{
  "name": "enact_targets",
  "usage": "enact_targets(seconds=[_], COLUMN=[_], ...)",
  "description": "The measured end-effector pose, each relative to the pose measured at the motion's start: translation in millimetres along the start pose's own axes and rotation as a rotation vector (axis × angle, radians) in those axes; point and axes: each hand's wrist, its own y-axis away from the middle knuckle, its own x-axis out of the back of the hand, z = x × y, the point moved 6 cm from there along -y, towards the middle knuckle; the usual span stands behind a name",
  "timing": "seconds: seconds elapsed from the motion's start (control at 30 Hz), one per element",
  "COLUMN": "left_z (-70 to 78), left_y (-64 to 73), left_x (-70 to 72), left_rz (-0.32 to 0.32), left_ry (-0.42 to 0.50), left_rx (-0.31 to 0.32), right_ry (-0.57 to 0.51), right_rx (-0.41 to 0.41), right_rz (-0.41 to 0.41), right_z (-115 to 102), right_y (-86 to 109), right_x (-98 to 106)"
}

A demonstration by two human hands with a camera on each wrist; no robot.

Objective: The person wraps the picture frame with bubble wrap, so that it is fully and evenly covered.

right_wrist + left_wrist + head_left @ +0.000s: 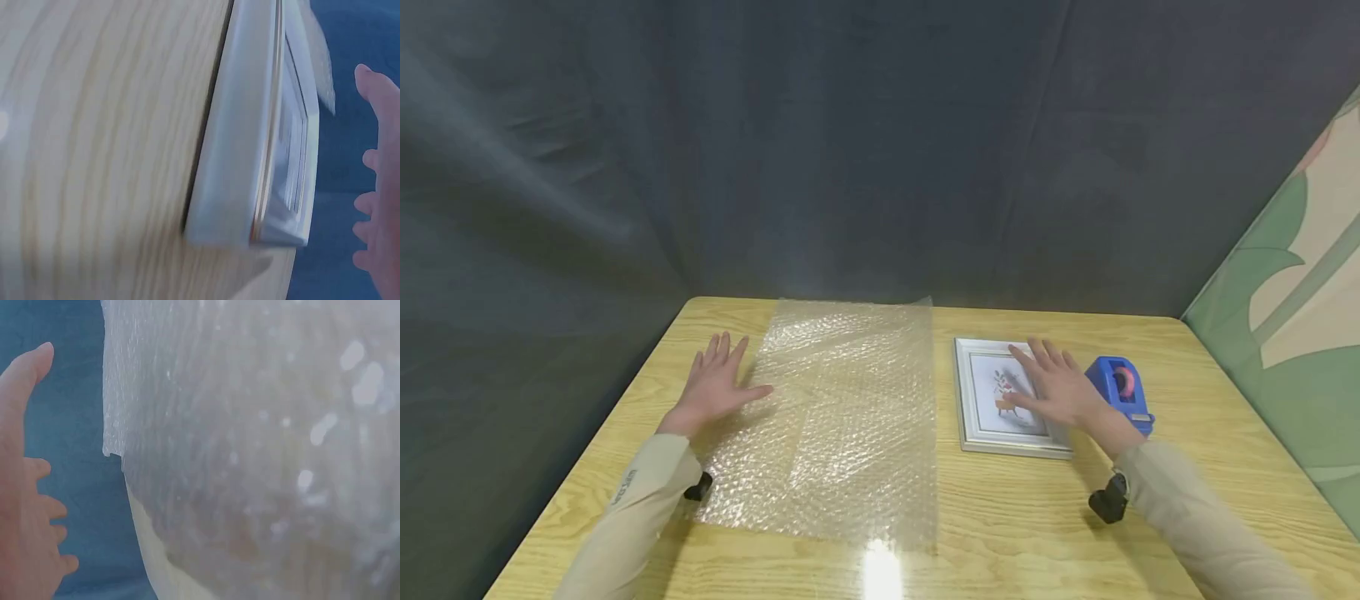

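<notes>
A sheet of clear bubble wrap [842, 417] lies flat on the table, its back edge near the table's far edge. Over its left edge hovers my left hand [711, 390], fingers spread and holding nothing; the left wrist view shows the same hand [28, 481] apart from the wrap [250, 425]. To the right lies a white picture frame [970, 400] with a small plant print. My right hand [1056, 387] is above the frame's right part, fingers spread, hiding some of it. In the right wrist view a gap separates that hand [384, 181] from the frame [231, 144].
A blue tape dispenser [1123, 383] with a pink core stands right of the frame, partly behind the right hand. The wooden table [1015, 533] meets a dark curtain [880, 150] at the back. A leaf-patterned panel [1300, 308] borders the right side.
</notes>
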Motion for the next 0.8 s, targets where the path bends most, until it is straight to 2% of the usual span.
enact_targets(seconds=[0.1,0.47,0.67,0.8], left_z=[-4.1,-16.7,-18.9,-19.2], left_y=[1.3,3.7,7.2,9.4], left_x=[0.8,-2.7,-6.4,-8.7], left_rz=[0.001,-0.029,-0.072,-0.106], left_ry=[0.040,0.260,0.357,0.377], left_rx=[0.013,0.054,0.084,0.106], right_ry=[-0.053,-0.405,-0.559,-0.667], right_rx=[0.021,0.038,0.044,0.028], right_rz=[0.009,-0.002,0.082,0.086], right_z=[-11,-41,-54,-63], right_y=[-4.3,-17.5,-25.9,-30.9], right_x=[0,-9,-12,-18])
